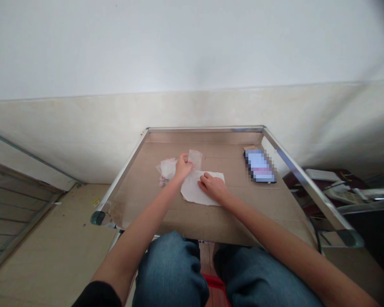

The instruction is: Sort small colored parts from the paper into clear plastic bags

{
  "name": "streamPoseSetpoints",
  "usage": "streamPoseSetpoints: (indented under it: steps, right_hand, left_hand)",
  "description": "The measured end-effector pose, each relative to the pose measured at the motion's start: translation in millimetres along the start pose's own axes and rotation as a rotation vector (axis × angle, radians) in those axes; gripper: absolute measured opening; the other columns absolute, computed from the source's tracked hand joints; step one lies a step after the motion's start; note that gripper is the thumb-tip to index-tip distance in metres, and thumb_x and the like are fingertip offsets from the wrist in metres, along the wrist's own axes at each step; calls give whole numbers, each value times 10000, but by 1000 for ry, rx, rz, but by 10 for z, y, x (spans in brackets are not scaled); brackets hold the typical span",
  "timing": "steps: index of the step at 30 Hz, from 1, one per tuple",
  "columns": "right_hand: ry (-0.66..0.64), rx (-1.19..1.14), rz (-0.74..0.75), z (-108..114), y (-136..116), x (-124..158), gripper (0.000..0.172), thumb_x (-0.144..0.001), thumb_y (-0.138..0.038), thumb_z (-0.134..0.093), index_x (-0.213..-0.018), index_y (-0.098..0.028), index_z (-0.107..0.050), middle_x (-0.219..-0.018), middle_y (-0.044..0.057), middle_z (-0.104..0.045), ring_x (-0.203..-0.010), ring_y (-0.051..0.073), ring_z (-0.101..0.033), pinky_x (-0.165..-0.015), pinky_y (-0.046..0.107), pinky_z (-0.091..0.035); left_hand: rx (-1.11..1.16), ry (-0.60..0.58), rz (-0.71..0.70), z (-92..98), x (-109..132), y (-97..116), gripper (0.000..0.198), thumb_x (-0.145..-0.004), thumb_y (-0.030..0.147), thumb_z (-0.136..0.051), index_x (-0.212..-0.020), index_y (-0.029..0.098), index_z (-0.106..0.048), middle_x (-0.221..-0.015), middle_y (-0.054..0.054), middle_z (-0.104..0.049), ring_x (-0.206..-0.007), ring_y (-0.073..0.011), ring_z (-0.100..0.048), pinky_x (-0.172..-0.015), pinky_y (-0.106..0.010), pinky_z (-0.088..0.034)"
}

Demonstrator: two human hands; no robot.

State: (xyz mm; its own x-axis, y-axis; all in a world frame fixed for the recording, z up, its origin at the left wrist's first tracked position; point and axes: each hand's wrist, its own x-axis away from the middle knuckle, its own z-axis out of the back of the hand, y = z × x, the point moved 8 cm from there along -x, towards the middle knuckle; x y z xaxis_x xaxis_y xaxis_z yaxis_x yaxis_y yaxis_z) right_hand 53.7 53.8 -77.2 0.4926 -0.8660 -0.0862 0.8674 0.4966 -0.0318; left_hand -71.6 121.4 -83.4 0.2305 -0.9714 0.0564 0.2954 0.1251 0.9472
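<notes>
My left hand (pixel 183 167) pinches a small translucent sheet or flat bag (pixel 195 158) by its left side, and the sheet stands out beyond the fingertips. Under and beside it lies a white sheet of paper (pixel 200 197) with an uneven edge. My right hand (pixel 213 186) rests on that paper with curled fingers; whatever is in them, if anything, is too small to make out. Just left of my left hand is a loose pile of thin translucent pieces (pixel 167 169), some with reddish marks along the lower edge, partly covered by the hand.
A cardboard-covered table (pixel 137 187) with a raised metal rim stands against the wall. Toward its right side lies a phone (pixel 260 166) with a blurred screen. Cluttered items (pixel 333 183) sit beyond the right rim. My knees (pixel 171 273) are below the near edge.
</notes>
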Motion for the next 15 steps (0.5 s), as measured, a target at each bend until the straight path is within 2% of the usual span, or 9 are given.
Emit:
streamPoseSetpoints:
  steps: [4, 9, 11, 15]
  right_hand:
    - [-10, -8, 1, 8, -4, -1, 391, -909, -374, -208, -906, -185, -550, -939, 63, -574, -694, 144, -574, -532, 250, -313]
    - [-27, -15, -1, 7, -13, 0, 391, -907, -378, -216, -930, -185, -555, -949, 69, -569, -713, 150, -576, -550, 251, -329]
    - [-34, -13, -2, 7, -12, 3, 387, -906, -377, -219, -940, -190, -556, -961, 69, -565, -720, 152, -575, -556, 253, -334]
    - [-6, -24, 2, 46, 5, 13, 378, -902, -392, -232, -926, -199, -555, -978, 62, -558, -729, 147, -571, -545, 248, -324]
  left_hand:
    - [-144, 39, -30, -25, -4, 25, 503, -639, 104, -548, -1122, 144, -412, -892, -73, -602, -790, -169, -588, -723, -292, -452]
    - [-348, -99, -218, -7, 150, 219, 535, -679, 210, -574, -1186, 132, -421, -1120, -128, -546, -1031, -217, -517, -863, -327, -404]
    - [-407, -89, -314, 92, 206, 325, 488, -703, 220, -550, -1174, 148, -443, -1170, -113, -519, -1065, -209, -492, -886, -323, -390]
    - [-543, 43, -451, 413, 291, 444, 383, -732, 241, -521, -1108, 177, -484, -1117, -87, -520, -1069, -198, -472, -919, -329, -359]
